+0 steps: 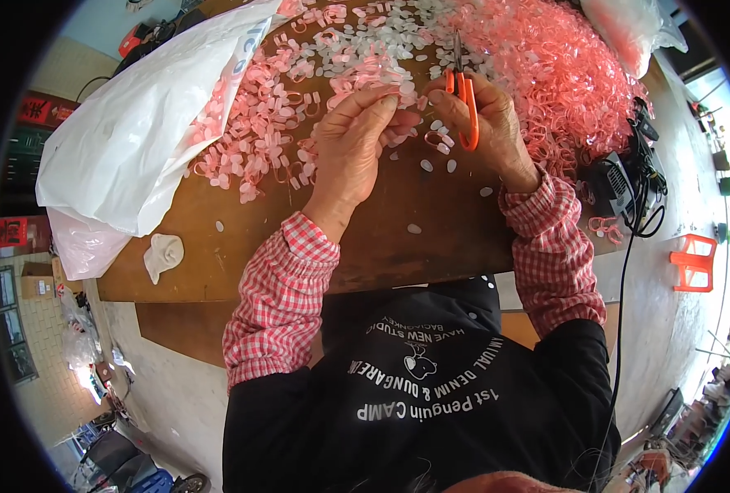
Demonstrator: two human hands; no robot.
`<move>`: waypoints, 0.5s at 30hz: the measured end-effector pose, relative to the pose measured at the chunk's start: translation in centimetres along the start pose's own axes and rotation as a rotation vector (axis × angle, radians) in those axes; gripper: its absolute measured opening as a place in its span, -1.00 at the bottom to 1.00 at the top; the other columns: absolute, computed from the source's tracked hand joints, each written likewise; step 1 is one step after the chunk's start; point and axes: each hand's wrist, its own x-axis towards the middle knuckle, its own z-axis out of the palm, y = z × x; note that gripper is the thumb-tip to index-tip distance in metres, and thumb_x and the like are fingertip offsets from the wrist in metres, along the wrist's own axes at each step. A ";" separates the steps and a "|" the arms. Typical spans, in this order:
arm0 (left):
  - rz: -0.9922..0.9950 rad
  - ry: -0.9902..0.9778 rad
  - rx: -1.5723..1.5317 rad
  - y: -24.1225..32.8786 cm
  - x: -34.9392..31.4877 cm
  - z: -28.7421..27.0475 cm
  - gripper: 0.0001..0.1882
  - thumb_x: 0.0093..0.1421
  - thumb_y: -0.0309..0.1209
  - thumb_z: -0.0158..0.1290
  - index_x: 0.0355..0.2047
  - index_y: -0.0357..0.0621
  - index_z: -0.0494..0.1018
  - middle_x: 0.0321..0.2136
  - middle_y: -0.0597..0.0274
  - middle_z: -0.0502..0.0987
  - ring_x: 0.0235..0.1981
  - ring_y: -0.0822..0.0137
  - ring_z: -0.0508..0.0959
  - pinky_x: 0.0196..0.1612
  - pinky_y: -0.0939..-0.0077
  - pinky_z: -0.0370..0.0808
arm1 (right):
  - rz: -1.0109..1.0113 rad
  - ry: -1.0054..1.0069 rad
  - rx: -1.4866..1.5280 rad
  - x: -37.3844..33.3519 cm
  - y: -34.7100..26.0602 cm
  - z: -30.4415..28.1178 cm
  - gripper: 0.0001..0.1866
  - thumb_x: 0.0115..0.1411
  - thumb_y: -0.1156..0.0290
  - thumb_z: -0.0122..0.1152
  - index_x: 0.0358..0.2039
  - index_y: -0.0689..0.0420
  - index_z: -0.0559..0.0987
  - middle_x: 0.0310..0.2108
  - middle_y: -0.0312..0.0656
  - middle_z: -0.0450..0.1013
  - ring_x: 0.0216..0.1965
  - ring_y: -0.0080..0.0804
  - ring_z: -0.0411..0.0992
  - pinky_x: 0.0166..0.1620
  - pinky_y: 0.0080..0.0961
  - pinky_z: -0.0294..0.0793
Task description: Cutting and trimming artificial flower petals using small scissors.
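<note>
Two hands at work over a wooden tabletop (381, 246) strewn with pink plastic pieces (546, 66).

The right hand (488, 123) grips orange snips (464, 99), blades pointing toward the far edge; the left hand (357, 144) pinches a small piece beside them. A white bag (135, 131) covers the tabletop's left corner.

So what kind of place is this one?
Probably a small home or backyard workshop: a worn wooden table heaped with pink plastic rings, orange snips in the right hand, bare concrete floor.

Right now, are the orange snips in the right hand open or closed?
Closed, as far as it shows: the orange snips in the right hand show one thin metal tip pointing up, with no gap visible between blades.
</note>
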 end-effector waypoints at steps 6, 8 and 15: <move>0.004 -0.032 0.096 0.3 -0.3 0.4 -0.82 0.25 -0.50 0.08 -0.15 -0.27 0.53 -0.28 0.15 0.59 -0.30 0.35 0.62 -0.21 0.48 0.59 | 0.092 -0.082 0.029 -0.3 -0.2 0.3 -0.77 0.22 0.38 0.26 -0.16 0.20 0.55 -0.42 -0.41 0.50 -0.47 -0.78 0.36 -0.39 -0.78 0.36; 0.022 -0.044 0.162 0.5 -0.2 0.7 -0.81 0.25 -0.51 0.08 -0.14 -0.27 0.52 -0.29 0.14 0.59 -0.30 0.30 0.62 -0.21 0.44 0.58 | 0.095 -0.082 0.001 -0.2 -0.3 0.1 -0.76 0.21 0.38 0.27 -0.15 0.21 0.54 -0.42 -0.39 0.51 -0.46 -0.77 0.37 -0.38 -0.77 0.38; 0.523 -0.039 0.622 0.9 0.1 0.0 -0.86 0.18 -0.59 0.14 -0.23 -0.29 0.54 -0.19 0.20 0.50 -0.30 0.46 0.55 -0.26 0.67 0.55 | -0.130 0.043 -0.525 -0.1 -0.6 0.1 -0.62 0.05 0.26 0.41 -0.28 0.26 0.50 -0.49 -0.17 0.42 -0.49 -0.41 0.43 -0.44 -0.51 0.41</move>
